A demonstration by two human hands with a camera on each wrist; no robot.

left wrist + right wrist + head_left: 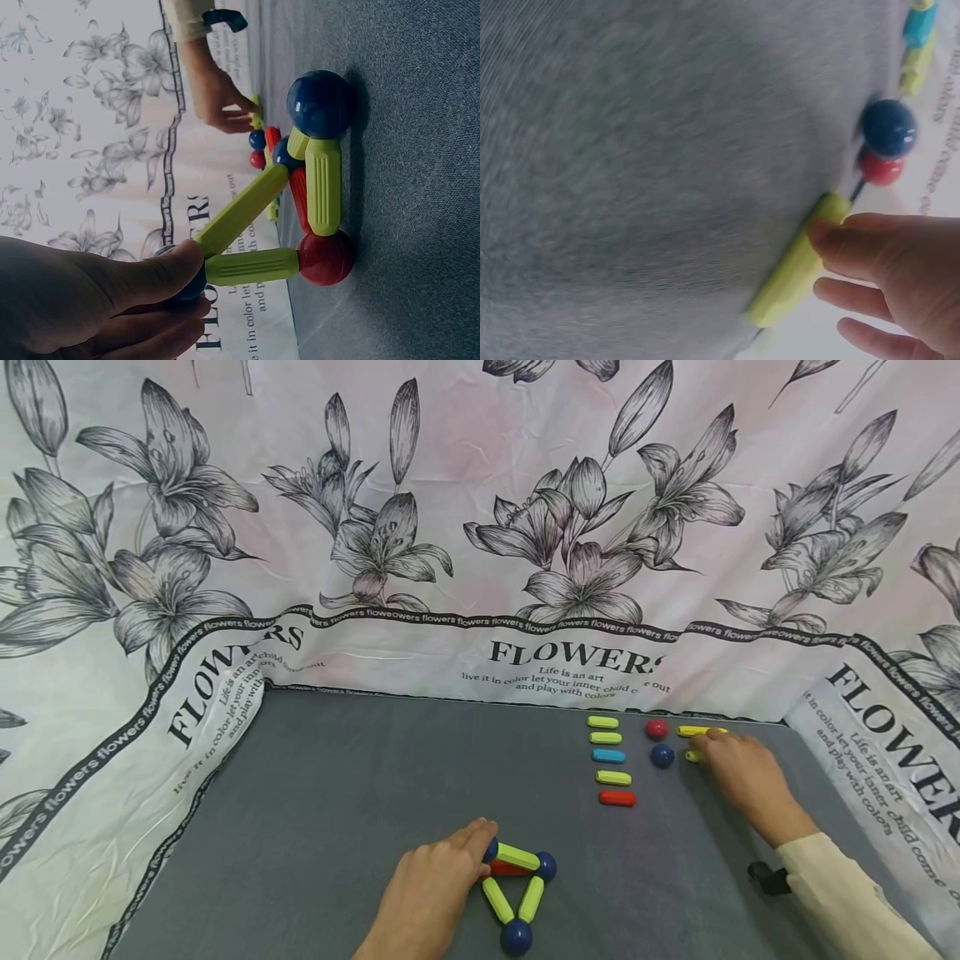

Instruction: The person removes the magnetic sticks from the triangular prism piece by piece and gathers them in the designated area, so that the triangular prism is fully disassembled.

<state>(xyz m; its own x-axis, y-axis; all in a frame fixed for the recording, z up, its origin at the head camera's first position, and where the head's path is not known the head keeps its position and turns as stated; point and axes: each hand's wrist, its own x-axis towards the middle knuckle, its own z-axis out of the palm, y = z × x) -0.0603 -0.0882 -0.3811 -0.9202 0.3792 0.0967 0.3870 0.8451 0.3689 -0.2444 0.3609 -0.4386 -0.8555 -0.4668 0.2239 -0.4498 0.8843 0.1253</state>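
Two pinches: our L hand [435,878] has a blue ball [195,286], our R hand [750,778] a green stick [791,271]; prob. light, stiff, best held mid-way

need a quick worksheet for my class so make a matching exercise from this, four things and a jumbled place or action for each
1. left hand
2. right hand
3. light blue rod
4. loose red ball

A. third in the line of five rods
B. pinching a dark blue ball
C. just beyond the loose blue ball
D. at a yellow-green rod

Pairs: 1-B, 2-D, 3-A, 4-C
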